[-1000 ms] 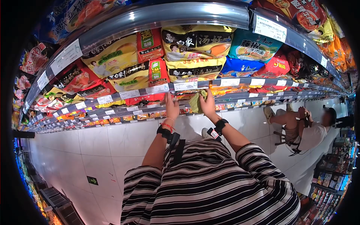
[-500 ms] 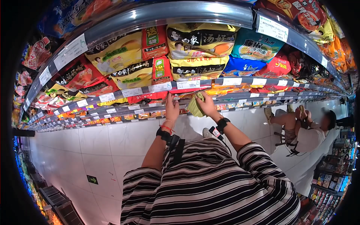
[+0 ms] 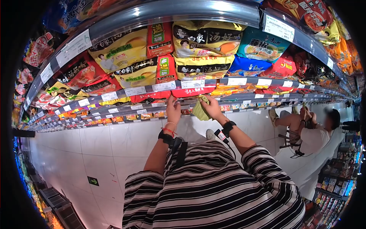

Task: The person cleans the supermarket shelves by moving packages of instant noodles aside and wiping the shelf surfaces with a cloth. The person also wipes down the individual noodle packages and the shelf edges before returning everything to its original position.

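Note:
My left hand (image 3: 173, 109) is at the front of a lower shelf, its bent fingers closed at the left corner of a red noodle bag (image 3: 193, 91). The fingertips are partly hidden against the bag. A crumpled green cloth (image 3: 201, 111) hangs from my right hand (image 3: 212, 108), which pinches it just below that same bag. Directly above, yellow noodle bags (image 3: 204, 68) are stacked on the shelf behind a rail with price tags (image 3: 193, 84).
Shelf rails (image 3: 183, 11) curve across the view, with a teal noodle bag (image 3: 263, 44) to the right. Pale floor tiles (image 3: 129, 141) lie below. At right, a person in a white top (image 3: 314, 138) sits low by the shelves. More racks (image 3: 335, 179) stand behind.
More of the red bag's front shows under the rail, with its printing visible. My left hand has shifted slightly left and down; the cloth in my right hand hangs a little lower.

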Demonstrator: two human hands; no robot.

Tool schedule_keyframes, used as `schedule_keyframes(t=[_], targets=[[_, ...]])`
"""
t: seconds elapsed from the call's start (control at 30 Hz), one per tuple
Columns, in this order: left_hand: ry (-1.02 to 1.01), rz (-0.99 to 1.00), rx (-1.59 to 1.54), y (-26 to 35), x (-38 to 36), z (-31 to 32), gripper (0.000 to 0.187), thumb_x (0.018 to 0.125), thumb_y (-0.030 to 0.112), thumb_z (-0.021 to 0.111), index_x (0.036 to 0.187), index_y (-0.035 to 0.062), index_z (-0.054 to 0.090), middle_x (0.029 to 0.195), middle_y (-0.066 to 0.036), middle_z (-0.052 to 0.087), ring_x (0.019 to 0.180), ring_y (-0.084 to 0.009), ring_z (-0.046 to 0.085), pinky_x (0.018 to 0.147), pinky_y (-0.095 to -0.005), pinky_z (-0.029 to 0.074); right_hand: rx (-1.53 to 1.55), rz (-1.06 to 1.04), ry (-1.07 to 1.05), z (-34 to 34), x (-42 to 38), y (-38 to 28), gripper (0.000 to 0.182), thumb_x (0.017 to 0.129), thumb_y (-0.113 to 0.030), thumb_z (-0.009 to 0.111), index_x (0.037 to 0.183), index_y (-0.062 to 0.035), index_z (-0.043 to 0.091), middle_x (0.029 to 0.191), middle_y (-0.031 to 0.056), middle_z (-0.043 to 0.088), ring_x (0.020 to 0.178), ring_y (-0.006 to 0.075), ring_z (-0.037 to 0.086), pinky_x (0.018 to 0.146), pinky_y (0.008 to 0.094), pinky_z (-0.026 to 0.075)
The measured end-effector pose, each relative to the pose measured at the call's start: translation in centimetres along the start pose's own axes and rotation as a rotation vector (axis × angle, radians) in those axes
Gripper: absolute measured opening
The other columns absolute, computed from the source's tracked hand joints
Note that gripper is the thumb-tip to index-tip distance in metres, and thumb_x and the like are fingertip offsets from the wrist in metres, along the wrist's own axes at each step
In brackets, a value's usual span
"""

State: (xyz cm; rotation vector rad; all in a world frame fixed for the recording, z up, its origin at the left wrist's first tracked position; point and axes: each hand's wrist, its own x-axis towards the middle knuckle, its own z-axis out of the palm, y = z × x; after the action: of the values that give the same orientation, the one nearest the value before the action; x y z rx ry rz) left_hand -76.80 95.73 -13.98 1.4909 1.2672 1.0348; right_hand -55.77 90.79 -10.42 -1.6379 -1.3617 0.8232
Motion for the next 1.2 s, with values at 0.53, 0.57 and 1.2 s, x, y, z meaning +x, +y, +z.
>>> schedule_keyframes(t=[0.53,0.57,1.2], targets=[[-0.166,-0.088,-0.051,1.7,5.2,0.5,0.035,0.094,0.005,0.051,0.128,-0.0009,0.046,0.118,-0.013,0.061,0.11,-0.02,0.06,0.087,-0.0293,0.048,-0.231,-0.054,-0.091,0.0,4.1,-1.0,0.039,0.092,-0.021,0.053,0.126,-0.0041,0.049,0.121,0.0236,0.054,0.118,0.0395,0.049,0.098,0.0425,0.039],[-0.153,-0.05,-0.033,1.5,5.2,0.6,0.036,0.094,0.004,0.051,0.128,-0.0008,0.045,0.118,-0.014,0.061,0.112,-0.021,0.059,0.088,-0.0304,0.048,-0.231,-0.069,-0.068,0.0,4.1,-1.1,0.038,0.092,-0.022,0.053,0.125,-0.004,0.05,0.12,0.0243,0.055,0.117,0.0401,0.049,0.098,0.0429,0.04],[-0.118,0.066,0.288,0.0,6.2,1.5,0.039,0.084,0.0,0.054,0.123,-0.0007,0.049,0.118,-0.024,0.055,0.106,-0.0402,0.057,0.09,-0.0415,0.045,-0.186,-0.061,0.001,-0.4,2.6,0.7,0.048,0.085,-0.009,0.054,0.131,-0.0057,0.042,0.126,0.0251,0.05,0.116,0.0441,0.048,0.096,0.0439,0.042]])
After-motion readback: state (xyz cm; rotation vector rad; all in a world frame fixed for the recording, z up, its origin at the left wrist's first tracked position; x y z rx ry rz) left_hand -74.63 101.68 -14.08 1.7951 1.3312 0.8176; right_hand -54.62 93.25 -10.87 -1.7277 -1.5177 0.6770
